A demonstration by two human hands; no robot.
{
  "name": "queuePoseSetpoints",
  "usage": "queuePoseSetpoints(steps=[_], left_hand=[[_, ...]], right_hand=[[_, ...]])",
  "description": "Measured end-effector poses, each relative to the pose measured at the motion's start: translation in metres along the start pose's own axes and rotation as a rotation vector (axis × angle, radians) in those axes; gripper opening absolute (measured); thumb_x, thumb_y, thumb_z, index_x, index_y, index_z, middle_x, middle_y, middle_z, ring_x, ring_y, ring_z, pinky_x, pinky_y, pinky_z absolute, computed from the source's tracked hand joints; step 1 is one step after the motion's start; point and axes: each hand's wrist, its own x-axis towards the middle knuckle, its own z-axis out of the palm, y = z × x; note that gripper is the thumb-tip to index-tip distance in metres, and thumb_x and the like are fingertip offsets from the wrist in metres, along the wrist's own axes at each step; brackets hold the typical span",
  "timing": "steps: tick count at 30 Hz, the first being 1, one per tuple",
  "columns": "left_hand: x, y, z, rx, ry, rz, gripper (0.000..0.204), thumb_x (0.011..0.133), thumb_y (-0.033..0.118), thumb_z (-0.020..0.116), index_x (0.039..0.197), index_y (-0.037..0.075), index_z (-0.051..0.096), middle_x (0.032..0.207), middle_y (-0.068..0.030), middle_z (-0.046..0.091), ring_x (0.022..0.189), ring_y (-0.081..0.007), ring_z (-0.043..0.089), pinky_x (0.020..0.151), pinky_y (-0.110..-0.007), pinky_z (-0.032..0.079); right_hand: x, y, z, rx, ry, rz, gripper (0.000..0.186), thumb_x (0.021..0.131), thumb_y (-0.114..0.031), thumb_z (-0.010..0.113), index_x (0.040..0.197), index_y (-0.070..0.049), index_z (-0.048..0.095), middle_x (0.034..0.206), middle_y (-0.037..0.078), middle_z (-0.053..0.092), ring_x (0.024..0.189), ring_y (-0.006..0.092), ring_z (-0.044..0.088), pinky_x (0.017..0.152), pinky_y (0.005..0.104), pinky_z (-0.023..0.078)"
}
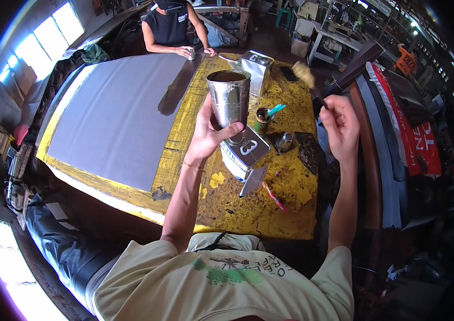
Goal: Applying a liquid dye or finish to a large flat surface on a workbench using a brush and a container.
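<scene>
In the head view, the left hand [208, 131] grips a silvery metal tumbler [228, 99] and holds it upright above the yellow table [227, 216]. Its thumb lies across the tumbler's lower front; the other fingers are mostly hidden behind, so how far round they reach cannot be told. The tumbler's inside looks brown. The right hand [340, 128] is curled closed around the dark handle of a brush [306, 78], whose pale yellowish bristles point up and to the left, well apart from the tumbler.

Beneath the tumbler, on the table, stands a rectangular tin [254, 151], with a second tin [257, 75] farther back. To the right of the nearer one are a green pot [262, 123] with a teal handle sticking out and a small metal can [284, 142]. A pink-handled brush [275, 198] lies nearer the person. A grey sheet [109, 120] covers the table's left part, a dark patch [175, 93] near its right edge. At the far side, a co-worker [169, 29] rests one hand on a small tin [191, 54]
</scene>
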Motion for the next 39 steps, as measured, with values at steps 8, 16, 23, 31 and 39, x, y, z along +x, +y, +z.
queuePoseSetpoints(steps=[8, 16, 23, 31, 39], left_hand=[[-0.001, 0.002, 0.006, -0.079, -0.145, -0.037, 0.082, 0.069, 0.000, 0.080, 0.138, 0.002, 0.038, 0.122, -0.0070, 0.056, 0.113, -0.0171, 0.052, 0.099, -0.032, 0.040], [-0.001, -0.001, 0.004, -0.094, -0.164, -0.031, 0.081, 0.067, -0.001, 0.079, 0.137, 0.001, 0.039, 0.123, -0.0078, 0.056, 0.115, -0.0172, 0.052, 0.101, -0.032, 0.039], [-0.003, 0.003, 0.002, -0.254, -0.186, -0.064, 0.079, 0.068, 0.005, 0.078, 0.136, -0.002, 0.037, 0.119, -0.0118, 0.057, 0.105, -0.0216, 0.060, 0.095, -0.033, 0.046], [0.000, -0.011, -0.003, -0.154, -0.210, -0.068, 0.083, 0.064, 0.009, 0.078, 0.135, -0.001, 0.037, 0.117, -0.0123, 0.057, 0.104, -0.0212, 0.061, 0.093, -0.033, 0.048], [-0.003, -0.010, -0.002, -0.112, -0.126, -0.048, 0.092, 0.059, 0.013, 0.082, 0.137, -0.001, 0.034, 0.120, -0.0116, 0.056, 0.104, -0.0211, 0.061, 0.094, -0.033, 0.047]], right_hand=[[0.019, 0.013, 0.020, -0.591, -0.161, -0.463, 0.017, 0.081, 0.015, 0.059, 0.095, 0.006, 0.062, 0.084, 0.014, 0.061, 0.070, 0.0222, 0.061, 0.058, 0.0277, 0.048], [0.019, 0.028, 0.022, -0.268, -0.193, -0.081, 0.013, 0.095, -0.007, 0.051, 0.097, 0.003, 0.061, 0.076, 0.005, 0.058, 0.068, 0.0127, 0.057, 0.058, 0.0261, 0.043], [0.013, 0.017, 0.018, -0.234, -0.126, -0.218, 0.006, 0.090, -0.002, 0.059, 0.093, 0.002, 0.060, 0.073, 0.004, 0.054, 0.060, 0.0094, 0.048, 0.052, 0.0227, 0.037], [0.026, 0.019, 0.030, -0.583, -0.183, -0.421, 0.017, 0.079, 0.008, 0.064, 0.096, 0.003, 0.065, 0.081, 0.009, 0.062, 0.070, 0.0232, 0.063, 0.061, 0.0350, 0.049], [0.019, 0.043, 0.031, -0.032, -0.237, 0.106, 0.009, 0.096, -0.008, 0.053, 0.097, 0.001, 0.054, 0.075, 0.003, 0.052, 0.064, 0.0080, 0.045, 0.057, 0.0246, 0.037]])
